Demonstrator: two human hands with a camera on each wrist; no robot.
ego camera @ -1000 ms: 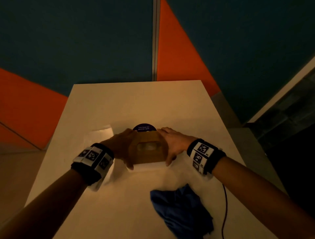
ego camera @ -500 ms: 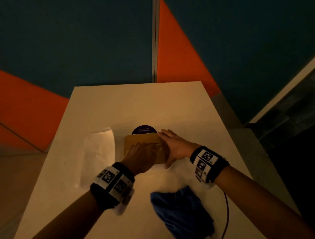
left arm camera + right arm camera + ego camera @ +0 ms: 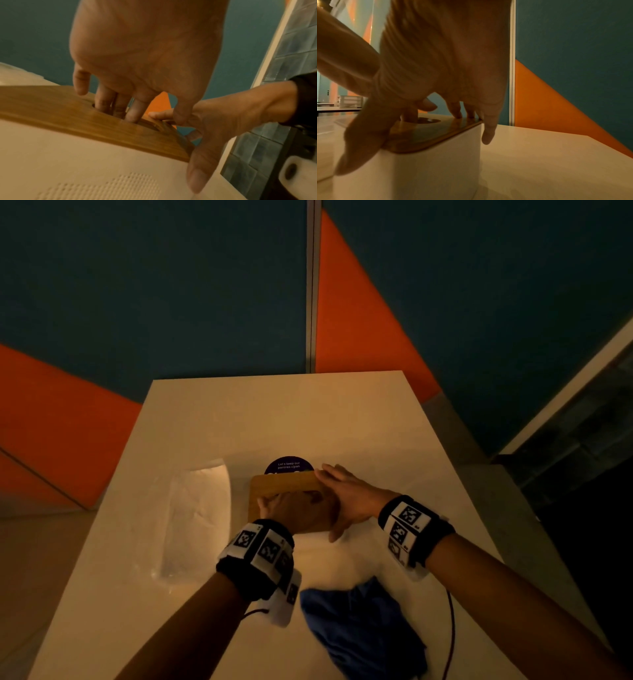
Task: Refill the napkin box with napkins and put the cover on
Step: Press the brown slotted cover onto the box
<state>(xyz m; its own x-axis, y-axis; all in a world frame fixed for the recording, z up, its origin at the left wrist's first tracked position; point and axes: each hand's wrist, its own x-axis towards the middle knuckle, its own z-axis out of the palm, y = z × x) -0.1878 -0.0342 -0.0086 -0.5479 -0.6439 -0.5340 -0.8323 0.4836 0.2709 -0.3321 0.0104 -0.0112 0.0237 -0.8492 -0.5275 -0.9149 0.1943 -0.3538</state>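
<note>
A wooden cover [image 3: 284,482] with an oval opening sits on top of the white napkin box [image 3: 419,169]. My left hand [image 3: 291,508] lies over the cover, and its fingers [image 3: 133,112] reach straight down into the opening. My right hand [image 3: 346,494] rests on the cover's right end. Its fingers [image 3: 458,111] lie flat on the wood, and its thumb hangs down the box's near side. In the left wrist view the cover [image 3: 60,108] looks level on the box [image 3: 68,155]. The napkins inside are hidden.
An empty clear plastic wrapper [image 3: 197,518] lies left of the box on the pale table [image 3: 308,412]. A crumpled blue cloth [image 3: 359,625] and a thin cable [image 3: 450,628] lie near the front edge. A dark round sticker [image 3: 289,465] shows behind the box.
My left hand has left the cover's left side, swung over the top and put its fingers into the opening. The right hand has stayed at the right end.
</note>
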